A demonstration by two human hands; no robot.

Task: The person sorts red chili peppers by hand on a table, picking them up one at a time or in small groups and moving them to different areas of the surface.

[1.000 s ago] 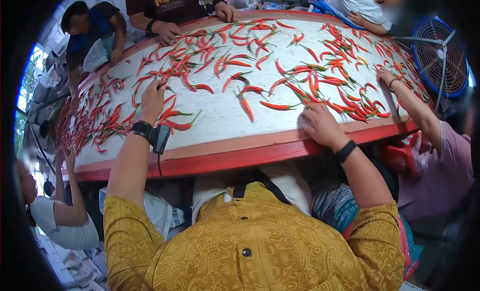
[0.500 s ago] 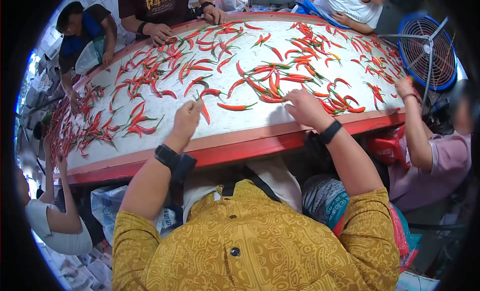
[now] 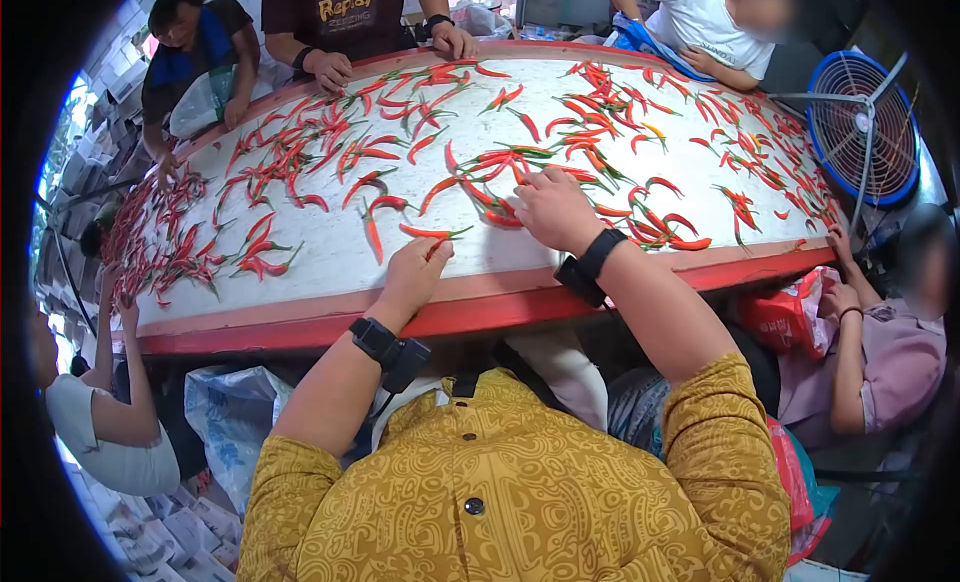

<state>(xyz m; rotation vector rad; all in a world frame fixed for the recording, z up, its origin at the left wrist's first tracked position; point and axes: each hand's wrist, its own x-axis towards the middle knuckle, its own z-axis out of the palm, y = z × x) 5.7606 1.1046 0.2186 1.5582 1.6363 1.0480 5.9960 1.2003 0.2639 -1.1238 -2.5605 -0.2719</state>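
Two hands on big round white red-rimmed table (image 3: 330,272), near edge | left hand (image 3: 415,272) fingers curled, pinching long red chilli pepper (image 3: 432,232) | right hand (image 3: 553,210) loosely spread, palm down on pile of red chillies (image 3: 500,218).

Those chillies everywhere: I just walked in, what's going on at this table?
A person in a yellow patterned shirt leans over a big red-rimmed table strewn with red chillies. Their left hand touches one chilli near the rim, and their right hand rests on a cluster. Other people work around the edge.
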